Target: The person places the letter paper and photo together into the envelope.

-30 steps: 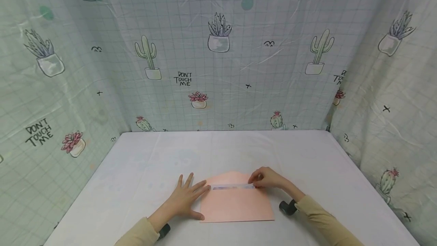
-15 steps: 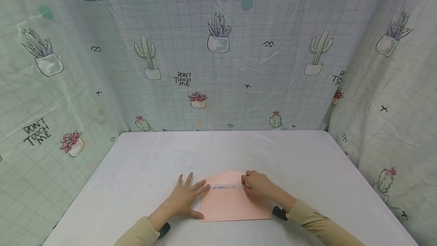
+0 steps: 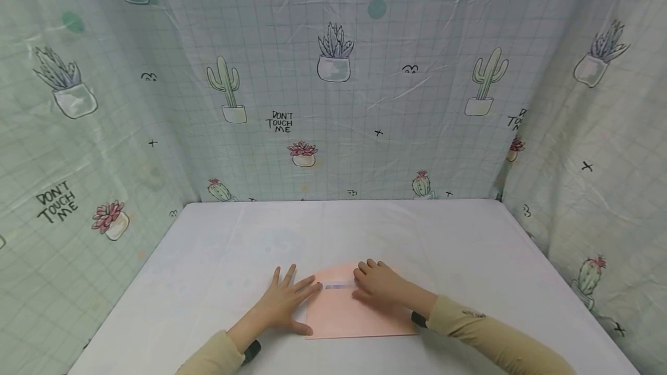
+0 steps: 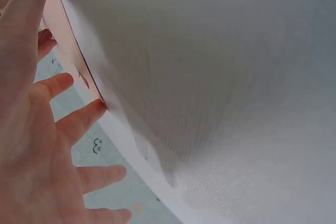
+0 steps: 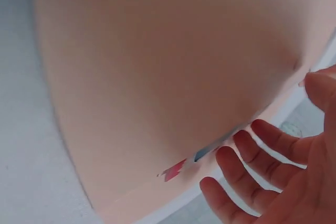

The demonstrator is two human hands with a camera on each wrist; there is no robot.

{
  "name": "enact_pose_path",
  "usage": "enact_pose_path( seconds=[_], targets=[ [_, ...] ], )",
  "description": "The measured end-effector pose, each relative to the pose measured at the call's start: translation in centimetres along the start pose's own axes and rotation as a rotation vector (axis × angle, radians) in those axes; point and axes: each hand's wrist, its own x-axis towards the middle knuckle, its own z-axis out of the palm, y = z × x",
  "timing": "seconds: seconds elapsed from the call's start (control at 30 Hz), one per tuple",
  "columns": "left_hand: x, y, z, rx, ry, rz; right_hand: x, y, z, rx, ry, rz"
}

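A pale pink envelope lies on the table, its pointed flap folded open toward the far side. A thin strip of a printed card shows at the envelope's mouth; the rest sits inside, hidden. My left hand spreads its fingers at the envelope's left edge, thumb low and index fingertip near the mouth. Over the right half of the mouth lies my right hand, covering part of the strip. In the right wrist view its loosely bent fingers reach the mouth, where red and blue print peeks out.
A white table spreads around the envelope. Fabric printed with cacti hangs behind and on both sides. Black wrist cameras sit under the forearms.
My right hand has slid left along the envelope's mouth, from its right end toward the middle, its fingers straightening out of a pinch. My left hand and the envelope stay put.
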Motion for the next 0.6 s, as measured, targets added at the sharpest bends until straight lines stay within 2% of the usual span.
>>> enact_pose_path(
  seconds=[0.6],
  targets=[
    [0.35, 0.12, 0.41, 0.076, -0.022, -0.029, -0.31, 0.84, 0.94, 0.032, -0.033, -0.139]
  ],
)
